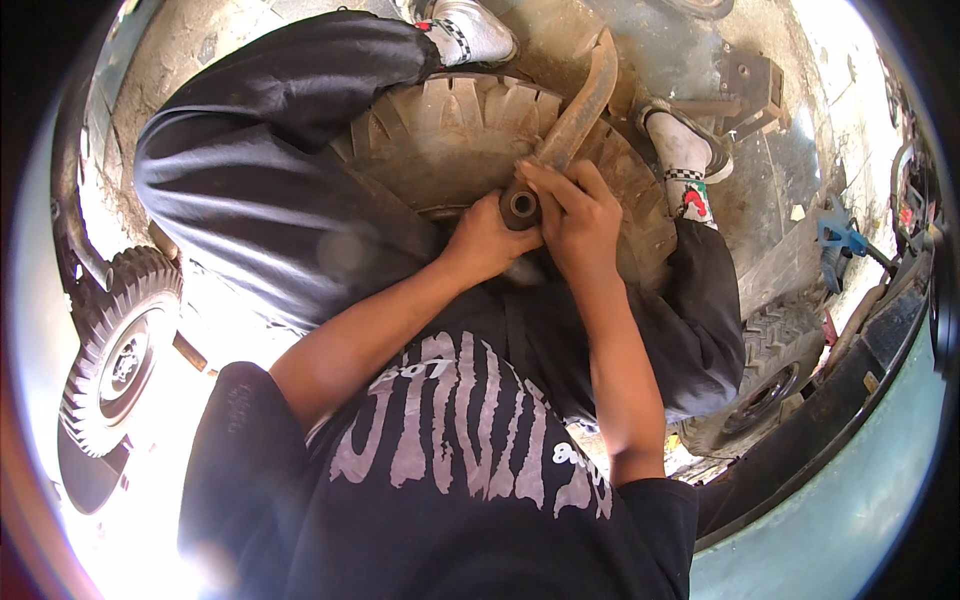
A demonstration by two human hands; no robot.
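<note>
A rusty, curved metal arm (580, 110) points up and slightly right from my lap, and its far end hooks over. Its near end is a dark round eye (522, 205) with a lighter ring and a hole inside, facing up. My left hand (485, 240) wraps round this eye from the left. On the right side my right hand (580, 215) closes on the arm just by the eye, thumb and fingers bent against it. Whether the right fingers also hold something small cannot be made out. Beneath the arm lies a big worn tyre (440, 125), partly under my legs.
A wheel with chunky tread (125, 350) stands at the left, another tyre (770, 360) at the lower right. A rusty metal bracket (750, 90) lies on the floor beyond my right foot. A blue tool-like object (840, 235) rests farther right, near pale blue bodywork (830, 520).
</note>
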